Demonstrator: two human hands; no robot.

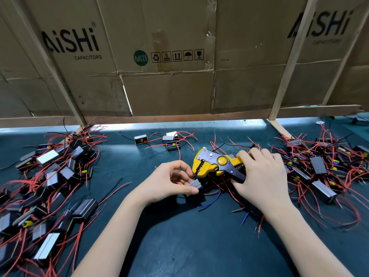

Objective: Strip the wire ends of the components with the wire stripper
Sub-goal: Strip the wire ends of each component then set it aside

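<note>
My right hand (pixel 261 174) grips the handles of a yellow and grey wire stripper (pixel 213 163) at the table's centre, its jaws pointing left. My left hand (pixel 169 181) pinches a small grey boxed component (pixel 194 184) just below the jaws. Red and black wire ends from that component run up into the stripper's jaws. A blue wire (pixel 212 200) trails from under the component onto the mat.
A heap of grey components with red wires (pixel 46 176) covers the left of the dark green mat (pixel 179 236). Another heap (pixel 327 166) lies on the right. Three loose components (pixel 171 141) sit farther back. Cardboard panels (pixel 169 56) on wooden slats wall the rear.
</note>
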